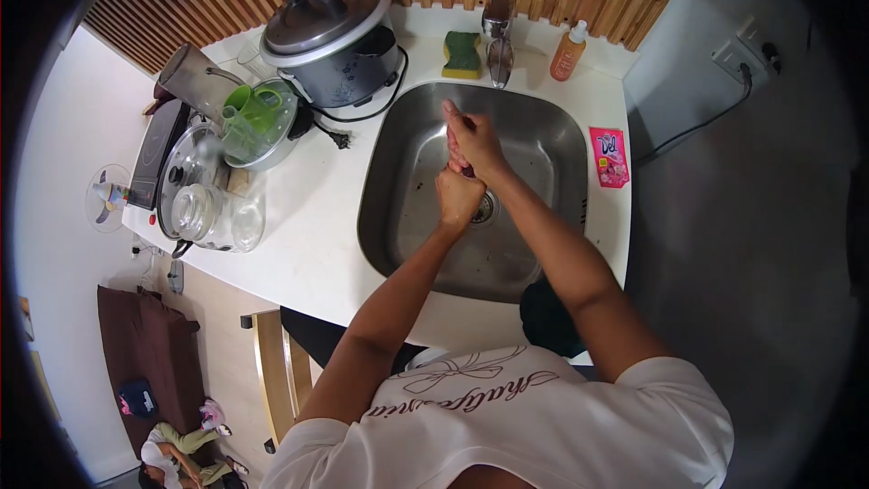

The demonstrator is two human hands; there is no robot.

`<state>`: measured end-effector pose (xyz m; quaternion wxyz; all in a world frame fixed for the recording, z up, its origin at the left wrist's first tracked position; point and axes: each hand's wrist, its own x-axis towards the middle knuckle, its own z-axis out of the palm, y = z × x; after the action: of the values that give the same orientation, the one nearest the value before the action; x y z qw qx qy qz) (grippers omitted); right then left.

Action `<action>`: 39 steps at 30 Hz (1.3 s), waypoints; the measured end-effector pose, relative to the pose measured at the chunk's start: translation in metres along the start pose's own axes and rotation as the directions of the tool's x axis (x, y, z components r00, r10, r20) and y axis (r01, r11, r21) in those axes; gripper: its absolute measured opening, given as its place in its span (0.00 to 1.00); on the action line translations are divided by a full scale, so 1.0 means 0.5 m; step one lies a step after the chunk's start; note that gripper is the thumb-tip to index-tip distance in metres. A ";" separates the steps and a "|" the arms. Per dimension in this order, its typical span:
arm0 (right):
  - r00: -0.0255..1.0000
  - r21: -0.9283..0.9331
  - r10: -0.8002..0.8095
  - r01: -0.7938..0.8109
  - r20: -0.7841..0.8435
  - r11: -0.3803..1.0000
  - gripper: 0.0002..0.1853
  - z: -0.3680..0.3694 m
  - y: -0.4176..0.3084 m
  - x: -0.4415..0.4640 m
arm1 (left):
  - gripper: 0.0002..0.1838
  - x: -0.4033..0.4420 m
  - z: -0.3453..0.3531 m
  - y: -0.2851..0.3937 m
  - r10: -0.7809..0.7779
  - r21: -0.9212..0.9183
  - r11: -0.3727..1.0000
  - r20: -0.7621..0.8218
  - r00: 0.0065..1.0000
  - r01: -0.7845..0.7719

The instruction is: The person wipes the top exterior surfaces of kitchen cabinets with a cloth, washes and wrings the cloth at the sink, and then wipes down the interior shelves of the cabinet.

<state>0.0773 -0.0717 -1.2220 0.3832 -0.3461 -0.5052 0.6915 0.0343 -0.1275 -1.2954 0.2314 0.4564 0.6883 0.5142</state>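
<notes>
Over the steel sink (385, 208), both hands are pressed against each other. My left hand (460, 196) is closed in a fist shape, lower in view and just above the drain (484, 208). Touching it from above, my right hand (477, 143) is closed with its thumb side toward the faucet. A small dark reddish patch shows between the hands, but I cannot tell what it is. The faucet (500, 59) stands behind the sink. A green and yellow sponge (462, 55) lies to its left.
An orange pump bottle (569, 52) and a pink sachet (609, 158) sit right of the sink. On the left are a slow cooker (333, 50) with its loose plug, green cups (253, 110), a glass jar (197, 211) and an induction cooktop (161, 145). Another person (176, 457) is at lower left.
</notes>
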 end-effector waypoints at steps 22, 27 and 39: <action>0.901 0.389 -0.004 0.191 -0.433 0.901 0.27 -0.054 -0.041 0.003 | 0.21 0.044 -0.124 0.120 -0.270 -0.584 -0.013 0.783 0.560 0.812; 0.908 0.680 -0.191 0.407 -0.373 0.609 0.21 0.001 0.012 -0.049 | 0.14 0.083 -0.055 0.065 -0.477 -0.858 -0.054 0.471 0.742 0.510; 0.863 -0.031 -0.324 0.363 0.388 0.931 0.10 -0.046 0.010 -0.103 | 0.04 -0.034 -0.098 0.160 0.893 0.123 0.447 -0.004 0.450 -0.886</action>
<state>0.1203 -0.1082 -1.2279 0.3779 -0.1308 -0.6575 0.6386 0.0351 -0.1623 -1.2066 -0.1192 0.7426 0.3807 0.5381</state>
